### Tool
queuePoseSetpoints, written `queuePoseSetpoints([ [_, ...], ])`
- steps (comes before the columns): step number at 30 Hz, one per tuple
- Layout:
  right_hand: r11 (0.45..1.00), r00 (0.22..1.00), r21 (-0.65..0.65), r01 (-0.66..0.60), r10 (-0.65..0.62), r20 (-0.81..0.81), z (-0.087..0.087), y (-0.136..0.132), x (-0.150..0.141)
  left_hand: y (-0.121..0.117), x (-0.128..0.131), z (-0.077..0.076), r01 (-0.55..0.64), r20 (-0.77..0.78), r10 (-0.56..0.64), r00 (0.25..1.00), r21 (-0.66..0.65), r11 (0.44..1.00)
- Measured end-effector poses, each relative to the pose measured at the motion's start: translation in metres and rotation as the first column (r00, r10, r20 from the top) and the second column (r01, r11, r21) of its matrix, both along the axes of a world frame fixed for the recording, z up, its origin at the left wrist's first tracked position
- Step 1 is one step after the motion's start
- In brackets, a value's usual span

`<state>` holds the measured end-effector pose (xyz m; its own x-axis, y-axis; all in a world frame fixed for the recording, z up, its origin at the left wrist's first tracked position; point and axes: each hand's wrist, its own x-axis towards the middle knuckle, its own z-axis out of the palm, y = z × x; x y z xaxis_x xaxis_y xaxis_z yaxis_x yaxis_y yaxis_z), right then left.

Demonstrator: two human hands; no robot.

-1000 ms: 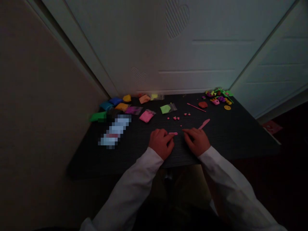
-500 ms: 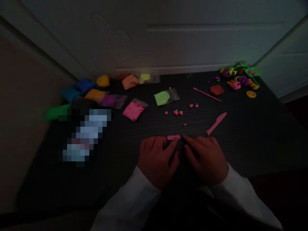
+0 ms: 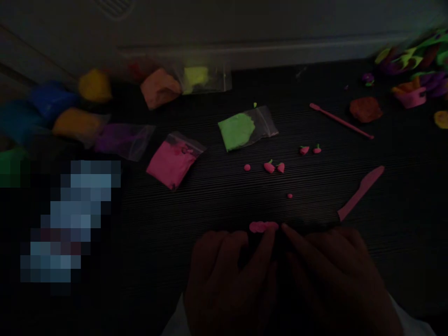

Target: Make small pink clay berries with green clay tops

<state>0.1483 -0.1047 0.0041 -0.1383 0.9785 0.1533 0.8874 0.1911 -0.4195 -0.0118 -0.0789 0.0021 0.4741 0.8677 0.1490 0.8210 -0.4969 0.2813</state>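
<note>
The flattened pink clay strip [image 3: 259,227] lies on the black tabletop [image 3: 161,247], just ahead of my fingers. My left hand [image 3: 227,275] is palm down, index finger angled forward with its tip on the strip's right end, the other fingers bent. My right hand [image 3: 343,275] mirrors it—index tip just beside that same end. I grip nothing; each thumb stands slightly apart from its index finger—a narrow gap. Beyond sits a small pink clay ball [image 3: 290,196]; a pink plastic knife [image 3: 362,192] lies past my right knuckles.
</note>
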Motion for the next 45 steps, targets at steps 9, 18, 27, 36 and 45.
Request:
queuePoseSetpoints([
  [9, 0.999, 0.999, -0.018, -0.032, 0.033, 0.039, 0.0026, 0.0014, 0.0004, 0.0012, 0.0049, 0.002, -0.027, 0.035, 0.029, 0.999, -0.057, 0.998],
  [18, 0.999, 0.999, -0.033, -0.029, 0.03, 0.012, 0.0028, 0.0005, -0.0053, 0.0028, 0.0061, 0.0021, -0.057, 0.068, 0.058, 0.996, -0.015, 0.998],
  [27, 1.0, 1.0, -0.018, 0.0, 0.0, -0.004, 0.0041, 0.0013, -0.0046, 0.0031, 0.0072, 0.0031, -0.067, 0.077, 0.068, 0.995, -0.025, 0.997],
  [36, 0.999, 1.0, -0.042, 0.001, -0.001, -0.014, 0.0041, 0.002, -0.0055, 0.0036, 0.0055, 0.004, -0.051, 0.075, 0.053, 0.996, -0.032, 0.998],
  [45, 0.999, 1.0, -0.042, 0.014, -0.014, 0.001, 0.0035, 0.0016, -0.0068, 0.0043, 0.0057, 0.0049, -0.05, 0.074, 0.052, 0.996, -0.022, 0.999],
])
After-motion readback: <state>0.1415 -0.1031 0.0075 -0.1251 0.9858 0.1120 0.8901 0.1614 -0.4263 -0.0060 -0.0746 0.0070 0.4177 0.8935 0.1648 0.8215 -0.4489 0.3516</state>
